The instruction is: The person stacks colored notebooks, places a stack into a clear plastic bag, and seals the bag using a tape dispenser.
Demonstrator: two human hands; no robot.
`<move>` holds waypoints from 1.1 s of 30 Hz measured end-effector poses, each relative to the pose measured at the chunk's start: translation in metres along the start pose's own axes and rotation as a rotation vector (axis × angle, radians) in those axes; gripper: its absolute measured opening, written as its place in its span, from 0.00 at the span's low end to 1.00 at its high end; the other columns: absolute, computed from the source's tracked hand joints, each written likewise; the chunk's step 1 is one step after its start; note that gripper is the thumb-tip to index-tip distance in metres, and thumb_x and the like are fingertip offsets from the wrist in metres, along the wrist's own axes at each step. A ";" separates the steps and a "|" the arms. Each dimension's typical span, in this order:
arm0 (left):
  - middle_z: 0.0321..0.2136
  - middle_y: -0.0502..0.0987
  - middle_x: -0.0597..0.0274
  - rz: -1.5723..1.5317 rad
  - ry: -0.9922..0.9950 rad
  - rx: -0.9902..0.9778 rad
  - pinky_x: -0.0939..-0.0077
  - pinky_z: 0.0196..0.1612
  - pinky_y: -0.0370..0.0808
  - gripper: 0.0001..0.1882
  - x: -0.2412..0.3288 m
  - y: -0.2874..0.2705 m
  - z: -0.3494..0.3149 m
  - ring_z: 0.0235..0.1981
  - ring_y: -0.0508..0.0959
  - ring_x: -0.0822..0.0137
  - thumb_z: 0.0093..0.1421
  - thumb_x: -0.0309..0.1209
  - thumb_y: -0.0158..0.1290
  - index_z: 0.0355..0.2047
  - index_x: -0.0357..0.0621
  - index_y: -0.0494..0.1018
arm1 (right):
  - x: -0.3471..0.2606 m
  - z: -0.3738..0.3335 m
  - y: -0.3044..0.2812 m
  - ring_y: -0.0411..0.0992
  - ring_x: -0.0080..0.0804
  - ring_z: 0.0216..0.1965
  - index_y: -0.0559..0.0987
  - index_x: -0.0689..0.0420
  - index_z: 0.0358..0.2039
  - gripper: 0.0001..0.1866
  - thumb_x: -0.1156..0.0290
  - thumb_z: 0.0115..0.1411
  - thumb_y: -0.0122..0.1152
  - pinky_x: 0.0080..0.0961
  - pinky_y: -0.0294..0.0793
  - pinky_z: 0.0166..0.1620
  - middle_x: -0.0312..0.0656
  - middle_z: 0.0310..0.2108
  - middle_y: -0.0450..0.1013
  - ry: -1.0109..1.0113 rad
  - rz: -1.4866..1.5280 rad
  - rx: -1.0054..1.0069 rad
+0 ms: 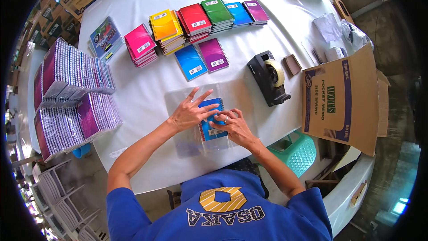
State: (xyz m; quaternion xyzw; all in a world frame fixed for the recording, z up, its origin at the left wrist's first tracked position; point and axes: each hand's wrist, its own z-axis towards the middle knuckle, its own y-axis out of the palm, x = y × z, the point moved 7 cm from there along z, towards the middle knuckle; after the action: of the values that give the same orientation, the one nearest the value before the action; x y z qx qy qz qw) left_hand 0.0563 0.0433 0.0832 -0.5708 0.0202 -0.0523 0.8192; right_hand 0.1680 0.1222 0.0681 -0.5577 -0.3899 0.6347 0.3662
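A small blue spiral notebook [217, 132] lies in front of me on clear plastic bags [183, 140], with a red edge showing along its left side. My left hand [189, 114] is open, fingers spread, its fingertips reaching over the notebook's cover. My right hand [235, 128], with a ring on one finger, rests on the notebook's right part. Its fingers are bent in toward the thumb near the left fingertips; what they pinch, if anything, is too small to make out. The hands partly cover the notebook.
Beyond lie a blue notebook [191, 62], a purple notebook [214, 55] and several colour-sorted stacks, including red notebooks [195, 19]. A black tape dispenser [263, 80] stands right, before an open cardboard box [334, 100]. Plastic-wrapped notebook bundles [73, 76] stand left. A green stool [296, 154] sits below the table.
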 end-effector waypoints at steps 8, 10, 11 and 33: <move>0.61 0.64 0.84 -0.254 -0.312 -0.212 0.36 0.67 0.40 0.27 -0.015 -0.002 0.027 0.70 0.47 0.56 0.42 0.38 0.63 0.47 0.69 0.77 | 0.003 -0.003 0.004 0.65 0.28 0.55 0.79 0.39 0.48 0.34 0.84 0.39 0.59 0.48 0.47 0.66 0.28 0.47 0.69 -0.014 0.042 0.022; 0.63 0.61 0.79 -0.274 -0.375 -0.257 0.34 0.66 0.41 0.33 -0.020 0.006 0.027 0.70 0.45 0.54 0.39 0.37 0.65 0.50 0.68 0.75 | 0.001 -0.004 0.003 0.65 0.28 0.55 0.79 0.40 0.49 0.34 0.84 0.40 0.59 0.49 0.45 0.66 0.28 0.47 0.69 -0.020 0.034 0.020; 0.65 0.58 0.74 -0.301 -0.427 -0.301 0.32 0.65 0.43 0.38 -0.023 0.011 0.028 0.70 0.43 0.52 0.36 0.35 0.67 0.53 0.68 0.73 | 0.001 -0.005 0.003 0.64 0.28 0.56 0.79 0.40 0.49 0.33 0.84 0.40 0.59 0.49 0.45 0.66 0.28 0.49 0.69 -0.020 0.032 0.026; 0.69 0.46 0.65 -0.136 -0.589 -0.566 0.29 0.63 0.42 0.69 -0.026 0.059 0.057 0.71 0.36 0.49 0.17 0.26 0.71 0.66 0.72 0.54 | 0.229 -0.119 -0.084 0.63 0.35 0.57 0.83 0.60 0.29 0.09 0.67 0.52 0.69 0.37 0.64 0.55 0.46 0.62 0.58 0.694 1.421 0.398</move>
State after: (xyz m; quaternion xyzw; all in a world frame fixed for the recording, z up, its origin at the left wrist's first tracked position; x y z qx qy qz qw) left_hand 0.0394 0.1196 0.0467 -0.7641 -0.2392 0.0671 0.5953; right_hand 0.2635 0.3744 0.0380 -0.7612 0.3127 0.5640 0.0685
